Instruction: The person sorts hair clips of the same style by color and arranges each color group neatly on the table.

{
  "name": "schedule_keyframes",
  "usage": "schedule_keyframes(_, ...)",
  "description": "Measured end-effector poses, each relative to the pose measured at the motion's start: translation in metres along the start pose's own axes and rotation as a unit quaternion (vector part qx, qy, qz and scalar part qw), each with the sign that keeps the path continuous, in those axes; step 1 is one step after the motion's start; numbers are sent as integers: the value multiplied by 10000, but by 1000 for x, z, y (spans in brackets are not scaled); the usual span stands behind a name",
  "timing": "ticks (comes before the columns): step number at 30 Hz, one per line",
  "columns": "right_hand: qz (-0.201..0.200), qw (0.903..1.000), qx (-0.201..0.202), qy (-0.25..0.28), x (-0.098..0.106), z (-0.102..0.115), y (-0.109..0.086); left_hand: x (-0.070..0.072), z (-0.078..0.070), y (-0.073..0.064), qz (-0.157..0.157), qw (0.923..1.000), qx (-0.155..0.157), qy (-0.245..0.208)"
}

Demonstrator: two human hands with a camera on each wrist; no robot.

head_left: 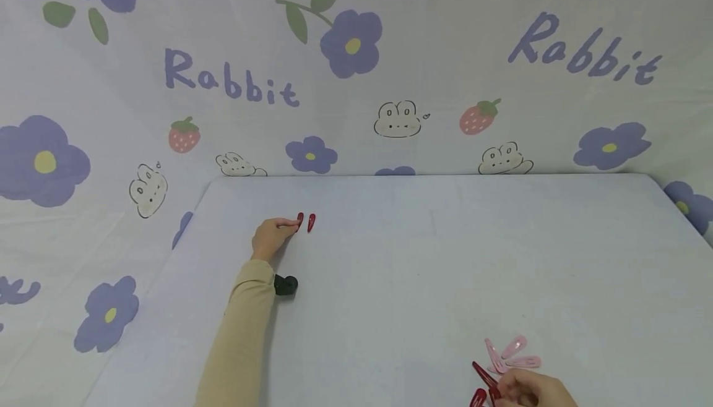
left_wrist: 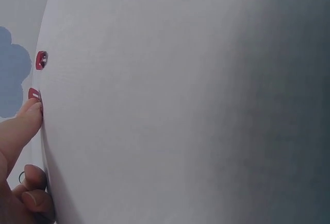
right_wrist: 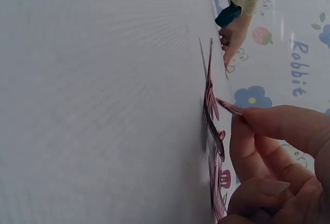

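Observation:
At the back left of the table, my left hand (head_left: 271,237) pinches a red snap hair clip (head_left: 300,218) close over the tabletop. A second red hair clip (head_left: 311,222) lies just right of it, roughly parallel. In the left wrist view, the thumb and a finger meet at the end of the held clip (left_wrist: 34,94). Near the front right, my right hand (head_left: 535,388) pinches another reddish hair clip (right_wrist: 229,106) between thumb and forefinger. More red clips (head_left: 478,398) and several pink hair clips (head_left: 514,346) lie around this hand, partly hidden by it.
The white table (head_left: 379,283) ends at a back edge against a cloth printed with flowers, rabbits and strawberries (head_left: 351,45). A dark wrist camera (head_left: 286,285) sticks out beside the left sleeve (head_left: 239,326).

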State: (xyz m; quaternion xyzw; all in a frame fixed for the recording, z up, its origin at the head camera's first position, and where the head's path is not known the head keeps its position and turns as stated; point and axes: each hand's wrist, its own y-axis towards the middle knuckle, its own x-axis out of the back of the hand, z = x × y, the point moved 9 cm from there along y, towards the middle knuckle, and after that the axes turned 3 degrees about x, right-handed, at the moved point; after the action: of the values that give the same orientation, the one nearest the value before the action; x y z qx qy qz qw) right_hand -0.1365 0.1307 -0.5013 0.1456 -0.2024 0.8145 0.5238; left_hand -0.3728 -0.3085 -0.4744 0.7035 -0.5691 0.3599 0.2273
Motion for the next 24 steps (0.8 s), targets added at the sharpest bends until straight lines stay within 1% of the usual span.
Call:
schedule_keyframes(4, -117, 9991, 327, 240, 1, 3, -3, 0, 0, 0, 30, 10000, 12, -19)
schedule_keyframes(5, -106, 9987, 391, 318, 2, 4, -3, 0, 1, 0, 43, 10000, 34, -30)
schedule_keyframes(7, 71, 9976, 556, 408, 2, 7, -3, 0, 1, -1, 59, 9999, 76, -36)
schedule_keyframes(9, 301, 9969, 576, 437, 4, 8, -2, 0, 1, -1, 78, 9999, 91, -44)
schedule_keyframes(11, 510, 9965, 466, 464, 8, 8, -1, 0, 1, -1, 69, 9999, 108, -55)
schedule_keyframes(12, 559, 9968, 338, 462, 12, 7, -1, 0, 2, -1, 64, 9999, 110, -58)
schedule_keyframes(14, 577, 9967, 274, 491, 20, 8, 0, 0, 2, -1, 53, 9999, 111, -70)
schedule_keyframes(15, 572, 9966, 402, 427, 23, 11, 0, 0, 1, -1, 54, 9999, 95, -67)
schedule_keyframes(17, 618, 9958, 513, 436, 27, 15, 2, 0, 1, 0, 49, 9999, 73, -81)
schedule_keyframes(19, 773, 9932, 768, 415, 28, 20, 3, 0, 1, 1, 58, 9999, 39, -88)
schedule_keyframes(22, 967, 9894, 1041, 313, 30, 28, 8, -1, 1, 1, 67, 9999, 12, -102)
schedule_keyframes(24, 958, 9847, 1445, 159, 34, 38, 11, -2, 0, 1, 49, 9999, 2, -111)
